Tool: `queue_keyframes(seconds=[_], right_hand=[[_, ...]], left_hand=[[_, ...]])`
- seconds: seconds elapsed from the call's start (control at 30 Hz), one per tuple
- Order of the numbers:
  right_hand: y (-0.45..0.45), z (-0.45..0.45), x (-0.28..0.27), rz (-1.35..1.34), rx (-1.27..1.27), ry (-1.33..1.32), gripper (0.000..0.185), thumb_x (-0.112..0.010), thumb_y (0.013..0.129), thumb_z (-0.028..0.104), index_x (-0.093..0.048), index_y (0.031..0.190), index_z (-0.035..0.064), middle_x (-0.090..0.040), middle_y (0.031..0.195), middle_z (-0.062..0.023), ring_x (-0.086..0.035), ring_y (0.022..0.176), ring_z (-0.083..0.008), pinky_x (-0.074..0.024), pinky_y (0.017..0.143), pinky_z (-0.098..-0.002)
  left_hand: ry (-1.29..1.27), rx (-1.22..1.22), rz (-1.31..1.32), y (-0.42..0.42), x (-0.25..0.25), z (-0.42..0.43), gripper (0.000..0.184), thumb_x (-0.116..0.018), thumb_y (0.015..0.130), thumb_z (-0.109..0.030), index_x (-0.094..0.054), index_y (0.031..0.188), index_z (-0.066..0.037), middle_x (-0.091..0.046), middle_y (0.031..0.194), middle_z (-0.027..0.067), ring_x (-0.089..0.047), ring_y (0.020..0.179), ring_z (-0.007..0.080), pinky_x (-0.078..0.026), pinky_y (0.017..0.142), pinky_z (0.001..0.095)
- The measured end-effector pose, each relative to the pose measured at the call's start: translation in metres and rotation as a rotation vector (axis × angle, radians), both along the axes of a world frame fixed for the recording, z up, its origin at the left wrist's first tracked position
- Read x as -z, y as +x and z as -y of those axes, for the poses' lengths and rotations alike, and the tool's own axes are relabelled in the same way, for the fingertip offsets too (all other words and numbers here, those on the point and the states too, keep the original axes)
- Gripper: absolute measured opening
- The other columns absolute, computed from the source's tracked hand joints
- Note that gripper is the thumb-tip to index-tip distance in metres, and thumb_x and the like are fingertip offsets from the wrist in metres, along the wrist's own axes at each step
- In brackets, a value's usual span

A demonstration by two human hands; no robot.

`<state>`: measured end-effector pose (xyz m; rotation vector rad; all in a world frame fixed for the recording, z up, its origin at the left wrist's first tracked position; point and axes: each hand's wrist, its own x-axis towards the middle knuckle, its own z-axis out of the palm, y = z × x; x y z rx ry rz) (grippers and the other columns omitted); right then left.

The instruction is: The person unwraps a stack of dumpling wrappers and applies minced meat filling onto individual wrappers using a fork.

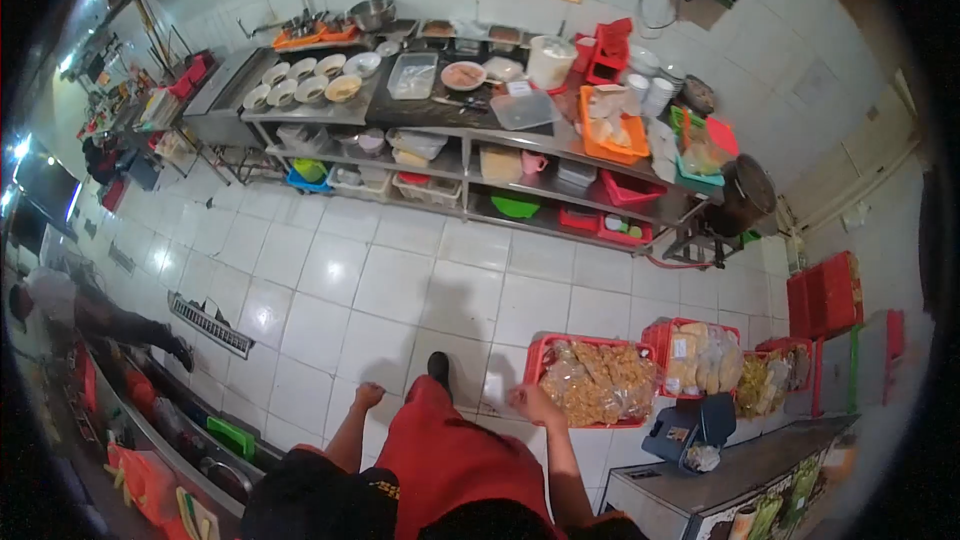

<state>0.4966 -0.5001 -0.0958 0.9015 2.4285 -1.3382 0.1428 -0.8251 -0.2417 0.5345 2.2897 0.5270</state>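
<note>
My left hand (369, 395) hangs over the white tiled floor beside the red apron (450, 460), its fingers curled in and nothing visible in them. On the other side, my right hand (535, 404) is out in front of the body with its fingers slightly apart; no held thing shows. Nearest to it is a red crate (536, 365) filled with clear plastic bags of brown, lumpy food (600, 380). The crate lies just beyond the hand, and I cannot make out any contact. One dark shoe (438, 368) steps forward on the tiles.
Ahead runs a steel counter (560, 145) with plates (312, 88), tubs and an orange tray (625, 150). More crates with bagged food (700, 360) and a blue box (672, 440) stand right. A floor drain (210, 325) and another person (100, 310) are left.
</note>
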Motion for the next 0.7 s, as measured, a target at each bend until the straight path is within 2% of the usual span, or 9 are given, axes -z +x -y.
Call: queue_keyframes(seconds=[0.07, 0.1, 0.23, 0.3, 0.43, 0.5, 0.6, 0.63, 0.7], right_hand=[[-0.041, -0.02, -0.006, -0.09, 0.114, -0.022, 0.033, -0.071, 0.085, 0.022, -0.068, 0.11, 0.0001, -0.071, 0.092, -0.0167, -0.068, 0.079, -0.0215, -0.0539, 0.075, -0.0323], [-0.064, -0.035, -0.012, -0.209, 0.241, -0.015, 0.031, -0.071, 0.085, 0.02, -0.069, 0.108, 0.0001, -0.071, 0.089, -0.0168, -0.068, 0.077, -0.0211, -0.0537, 0.074, -0.0319], [-0.108, -0.077, -0.024, -0.12, 0.263, -0.052, 0.034, -0.072, 0.084, 0.023, -0.069, 0.108, -0.0006, -0.072, 0.088, -0.015, -0.067, 0.078, -0.0209, -0.0536, 0.075, -0.0337], [-0.118, -0.1, -0.021, -0.06, 0.245, -0.031, 0.035, -0.073, 0.084, 0.025, -0.069, 0.107, 0.0, -0.072, 0.088, -0.0144, -0.067, 0.078, -0.0211, -0.0538, 0.074, -0.034], [-0.123, -0.153, -0.016, 0.09, 0.272, -0.132, 0.037, -0.076, 0.082, 0.03, -0.071, 0.105, 0.0024, -0.073, 0.089, -0.0116, -0.067, 0.079, -0.0199, -0.0537, 0.074, -0.0343], [-0.122, -0.19, 0.006, 0.245, 0.306, -0.182, 0.034, -0.075, 0.083, 0.029, -0.071, 0.103, 0.0014, -0.072, 0.089, -0.0108, -0.067, 0.081, -0.0178, -0.0539, 0.074, -0.0337], [-0.16, -0.257, -0.034, 0.148, 0.421, -0.318, 0.034, -0.075, 0.084, 0.027, -0.071, 0.104, 0.0004, -0.072, 0.088, -0.0088, -0.066, 0.079, -0.0153, -0.0538, 0.072, -0.0322], [-0.146, -0.292, 0.034, 0.036, 0.329, -0.122, 0.034, -0.073, 0.086, 0.027, -0.07, 0.105, -0.0004, -0.072, 0.087, -0.0078, -0.064, 0.076, -0.0129, -0.0528, 0.071, -0.0304], [-0.196, -0.351, 0.012, -0.014, 0.375, -0.095, 0.034, -0.071, 0.088, 0.026, -0.069, 0.108, -0.0012, -0.071, 0.084, -0.0072, -0.064, 0.074, -0.0114, -0.052, 0.067, -0.0287]], left_hand=[[-0.247, 0.221, -0.087, -0.044, 0.022, -0.004, 0.029, -0.058, 0.079, -0.03, -0.075, 0.089, -0.01, -0.072, 0.095, 0.0154, -0.068, 0.094, 0.0329, -0.054, 0.088, 0.0406], [-0.287, 0.185, 0.059, -0.064, 0.014, -0.009, 0.031, -0.057, 0.08, -0.031, -0.075, 0.089, -0.008, -0.071, 0.097, 0.0178, -0.067, 0.095, 0.0365, -0.053, 0.089, 0.044], [-0.385, 0.167, 0.003, -0.124, 0.001, -0.057, 0.033, -0.057, 0.081, -0.032, -0.075, 0.092, -0.007, -0.07, 0.097, 0.0204, -0.067, 0.095, 0.0377, -0.053, 0.088, 0.045], [-0.087, 0.188, -0.086, -0.147, -0.005, -0.094, 0.031, -0.061, 0.082, -0.03, -0.074, 0.093, -0.005, -0.071, 0.095, 0.0201, -0.068, 0.093, 0.0361, -0.054, 0.084, 0.0432], [0.143, 0.109, -0.019, -0.187, -0.004, -0.156, 0.032, -0.066, 0.083, -0.033, -0.073, 0.094, -0.003, -0.072, 0.096, 0.0179, -0.069, 0.093, 0.0325, -0.054, 0.083, 0.0416], [0.107, 0.081, 0.004, -0.202, -0.001, -0.178, 0.032, -0.066, 0.083, -0.033, -0.073, 0.094, -0.003, -0.072, 0.095, 0.0179, -0.069, 0.093, 0.0324, -0.054, 0.084, 0.0416], [0.036, 0.055, 0.048, -0.23, -0.005, -0.211, 0.033, -0.064, 0.084, -0.034, -0.074, 0.095, -0.005, -0.072, 0.097, 0.0175, -0.069, 0.094, 0.0338, -0.054, 0.085, 0.0425], [0.0, 0.062, 0.036, -0.242, 0.003, -0.217, 0.033, -0.064, 0.084, -0.035, -0.074, 0.094, -0.005, -0.072, 0.098, 0.0172, -0.068, 0.095, 0.0337, -0.054, 0.086, 0.0426], [-0.066, 0.079, 0.0, -0.258, 0.009, -0.225, 0.032, -0.063, 0.083, -0.035, -0.075, 0.093, -0.007, -0.072, 0.098, 0.0165, -0.068, 0.096, 0.0336, -0.054, 0.086, 0.043]])
